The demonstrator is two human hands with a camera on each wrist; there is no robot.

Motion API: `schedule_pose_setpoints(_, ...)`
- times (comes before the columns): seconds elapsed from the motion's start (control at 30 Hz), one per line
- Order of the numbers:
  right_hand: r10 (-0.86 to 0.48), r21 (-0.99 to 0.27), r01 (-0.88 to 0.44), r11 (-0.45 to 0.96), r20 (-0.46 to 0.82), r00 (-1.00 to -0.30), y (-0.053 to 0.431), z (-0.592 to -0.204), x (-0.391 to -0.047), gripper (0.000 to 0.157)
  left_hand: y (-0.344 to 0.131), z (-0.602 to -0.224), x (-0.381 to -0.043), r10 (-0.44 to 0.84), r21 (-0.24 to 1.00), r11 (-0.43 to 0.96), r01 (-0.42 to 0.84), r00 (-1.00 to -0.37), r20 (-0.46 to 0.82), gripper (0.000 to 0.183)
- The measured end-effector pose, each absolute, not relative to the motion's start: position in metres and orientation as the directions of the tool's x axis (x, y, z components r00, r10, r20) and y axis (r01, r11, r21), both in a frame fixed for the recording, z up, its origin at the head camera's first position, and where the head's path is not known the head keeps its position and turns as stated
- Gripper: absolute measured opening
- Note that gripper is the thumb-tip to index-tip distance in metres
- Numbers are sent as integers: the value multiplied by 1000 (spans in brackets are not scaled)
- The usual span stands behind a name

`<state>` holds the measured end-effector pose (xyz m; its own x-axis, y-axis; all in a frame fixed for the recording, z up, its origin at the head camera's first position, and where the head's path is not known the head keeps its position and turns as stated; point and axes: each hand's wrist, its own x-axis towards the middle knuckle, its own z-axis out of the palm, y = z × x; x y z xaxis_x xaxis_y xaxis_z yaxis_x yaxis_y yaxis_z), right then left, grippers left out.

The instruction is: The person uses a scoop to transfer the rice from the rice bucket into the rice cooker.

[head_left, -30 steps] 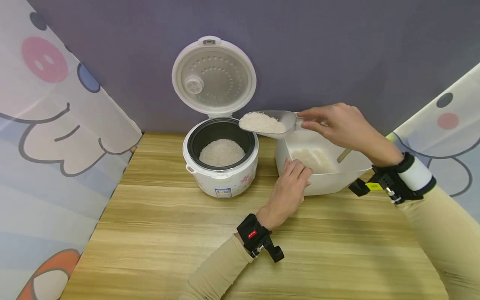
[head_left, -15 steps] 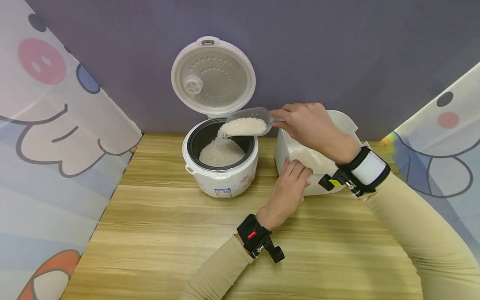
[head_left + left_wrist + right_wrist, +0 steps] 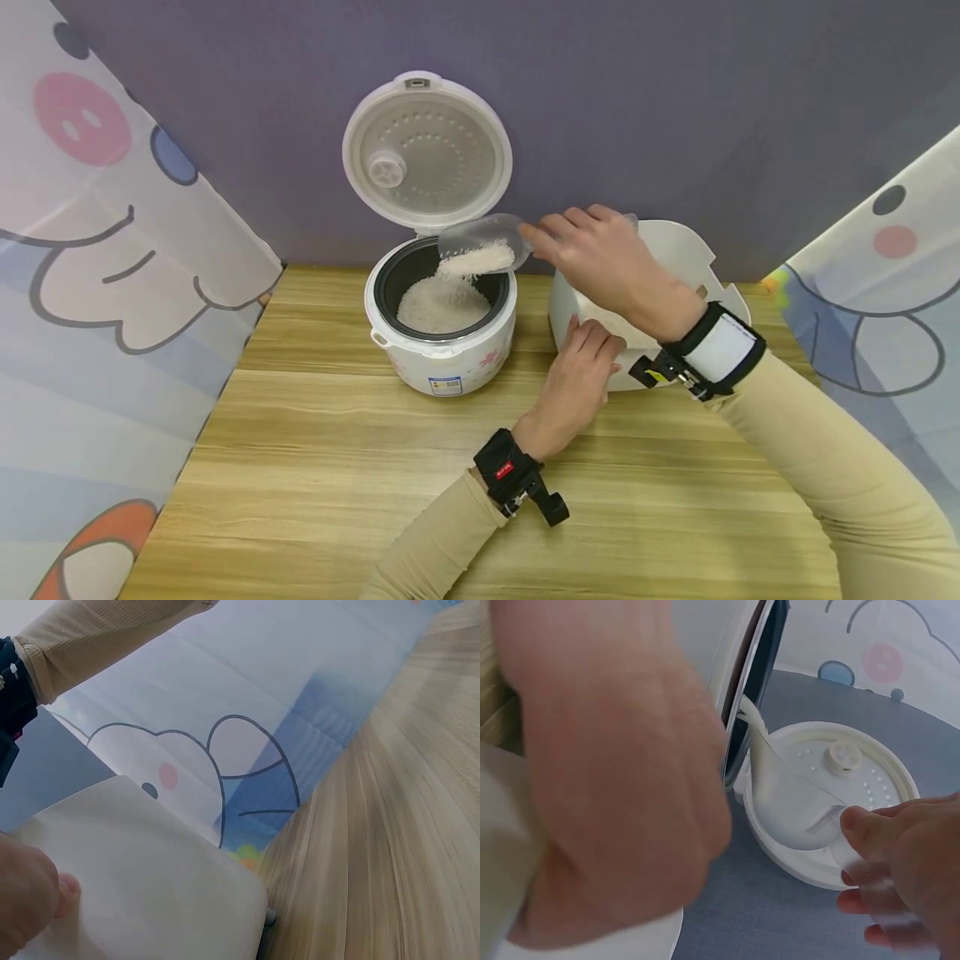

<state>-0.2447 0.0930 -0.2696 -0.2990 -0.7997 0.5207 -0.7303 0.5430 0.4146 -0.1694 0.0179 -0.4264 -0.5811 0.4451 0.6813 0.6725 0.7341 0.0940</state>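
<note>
"What does the right hand point(image 3: 607, 258) hold?"
"It holds the clear scoop point(image 3: 480, 232) by the handle, tilted above the rice cooker point(image 3: 450, 371). Rice point(image 3: 438, 308) is falling inside."
"And the left hand point(image 3: 573, 379)?"
"This one grips the rim of the white bin point(image 3: 678, 250), near the rice cooker on the desk point(image 3: 315, 467)."

A wood-grain tabletop point(image 3: 292, 467), yellow-brown with streaks running side to side, ends at a plain grey-purple backdrop point(image 3: 637, 108). Along the tabletop's left edge hangs a pale cartoon-printed sheet point(image 3: 112, 350) showing a pink snout; along its right, another pastel cartoon sheet point(image 3: 892, 333). Soft light pales the tabletop's near part.
</note>
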Motion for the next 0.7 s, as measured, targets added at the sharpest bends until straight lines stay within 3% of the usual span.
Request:
schedule_pose_setpoints(0.4,-849,564,-668,485,487,-204,91,-275,-239,34,20,-426,-170,447,63,754,654,-581,680,21)
schedule_pose_setpoints(0.53,-849,561,-670,486,486,-209,91,-276,-239,34,21,-426,-169,447,52,763,644,-584,678,22)
schedule_pose_setpoints(0.7,-811,459,-716,526,525,-259,93,-278,-239,33,20,-426,-169,445,50,765,643,-583,679,23)
